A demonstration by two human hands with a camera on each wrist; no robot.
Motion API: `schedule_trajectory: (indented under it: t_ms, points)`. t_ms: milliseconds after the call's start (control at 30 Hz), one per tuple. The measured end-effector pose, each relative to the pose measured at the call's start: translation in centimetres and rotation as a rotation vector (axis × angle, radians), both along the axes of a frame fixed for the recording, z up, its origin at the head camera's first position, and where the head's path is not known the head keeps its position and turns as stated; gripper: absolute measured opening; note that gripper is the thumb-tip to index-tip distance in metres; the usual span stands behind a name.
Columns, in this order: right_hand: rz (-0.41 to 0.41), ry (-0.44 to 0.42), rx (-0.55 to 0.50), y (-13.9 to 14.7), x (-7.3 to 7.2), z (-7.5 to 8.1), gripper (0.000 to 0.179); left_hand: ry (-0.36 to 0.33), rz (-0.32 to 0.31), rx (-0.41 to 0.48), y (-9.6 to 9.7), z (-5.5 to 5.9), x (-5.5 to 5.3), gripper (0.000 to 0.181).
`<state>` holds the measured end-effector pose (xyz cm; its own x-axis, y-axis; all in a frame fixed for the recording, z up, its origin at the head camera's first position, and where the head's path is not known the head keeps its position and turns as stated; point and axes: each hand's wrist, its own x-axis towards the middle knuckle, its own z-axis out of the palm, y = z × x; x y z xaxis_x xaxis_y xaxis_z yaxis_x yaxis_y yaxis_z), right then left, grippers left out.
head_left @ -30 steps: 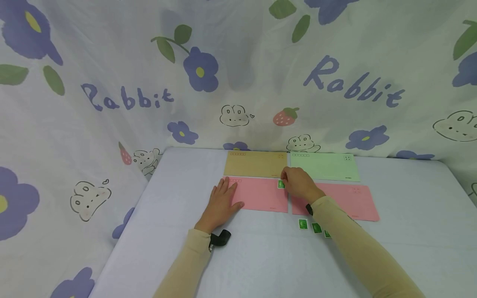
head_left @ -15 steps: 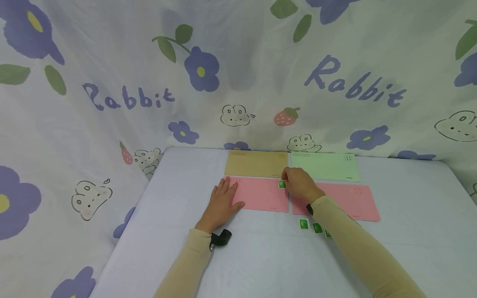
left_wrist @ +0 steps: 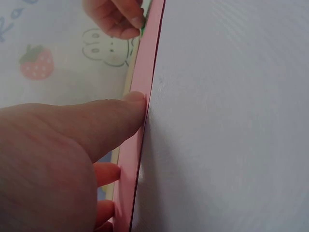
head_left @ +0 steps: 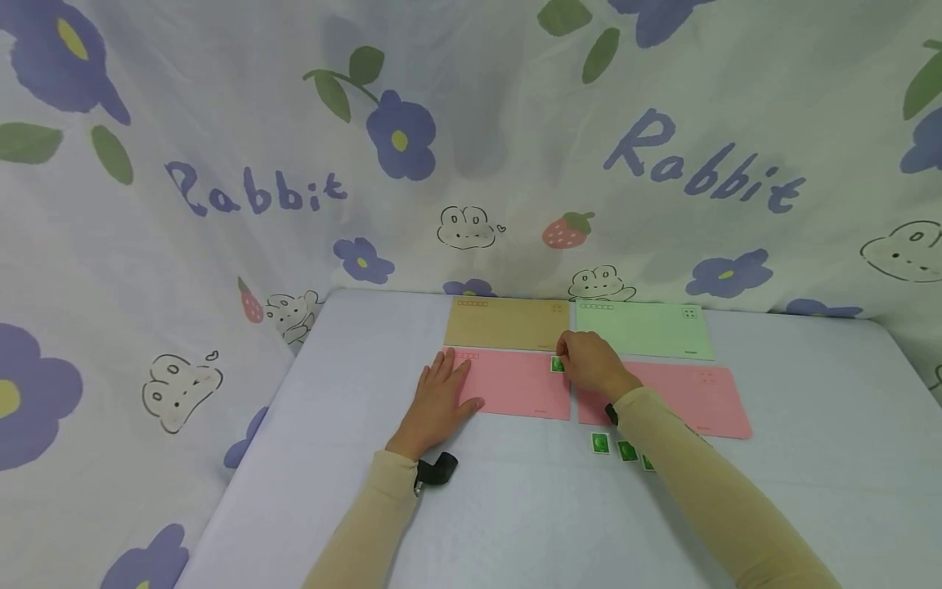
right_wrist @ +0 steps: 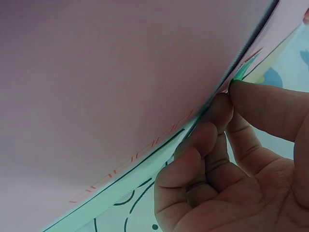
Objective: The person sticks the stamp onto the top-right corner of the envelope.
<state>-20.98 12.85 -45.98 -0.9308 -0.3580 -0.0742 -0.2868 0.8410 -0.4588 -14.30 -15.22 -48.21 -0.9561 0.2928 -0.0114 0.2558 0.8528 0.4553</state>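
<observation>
My left hand (head_left: 432, 405) lies with spread fingers on the left end of a pink envelope (head_left: 515, 388). In the left wrist view the thumb (left_wrist: 120, 113) presses near the envelope's long edge. At that envelope's upper right corner, my right hand (head_left: 594, 361) pinches a small green postage stamp (head_left: 557, 365) between thumb and index finger. The right wrist view shows the stamp (right_wrist: 247, 67) raised at a slant to the paper, its lower part hidden by the fingertips. The other right fingers are curled in.
A second pink envelope (head_left: 684, 401) lies under the right wrist. Behind are a tan envelope (head_left: 508, 325) and a pale green envelope (head_left: 640, 330). Several loose stamps (head_left: 600, 443) sit in front, one partly hidden by the right sleeve. A printed curtain (head_left: 471, 147) rises along the table's back edge.
</observation>
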Motion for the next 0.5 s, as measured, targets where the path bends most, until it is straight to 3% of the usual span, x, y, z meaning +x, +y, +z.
schedule_trajectory:
  t_ms: [500]
  points:
    - [-0.011,-0.019,0.038,-0.28,0.02,0.03,0.008,-0.008,0.002,-0.006,0.01,0.07,-0.02,0.072]
